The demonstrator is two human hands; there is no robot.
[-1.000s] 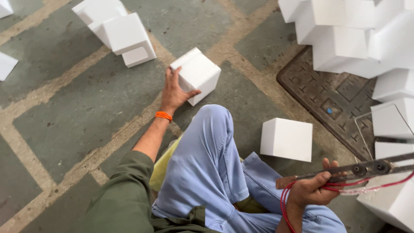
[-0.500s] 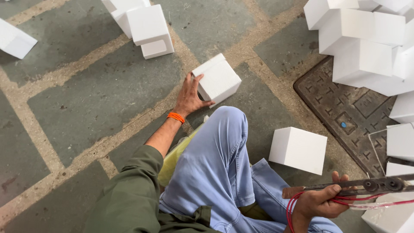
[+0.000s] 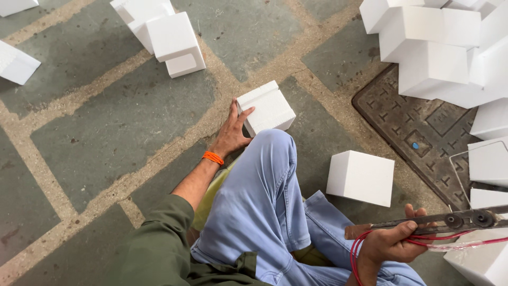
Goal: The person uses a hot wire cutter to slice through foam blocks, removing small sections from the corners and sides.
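Left hand (image 3: 231,135) lies open, fingers spread against the side of a white foam block (image 3: 266,107) on the stone floor (image 3: 106,122), just past the bent knee; right hand (image 3: 391,243) is closed round a flat metal tool (image 3: 439,221) with red wires (image 3: 360,249); second block (image 3: 361,177) near right leg.

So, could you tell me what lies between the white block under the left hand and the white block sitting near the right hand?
In the head view, the bent knee in light blue trousers lies between the touched block and the other block, with bare stone floor beyond it.
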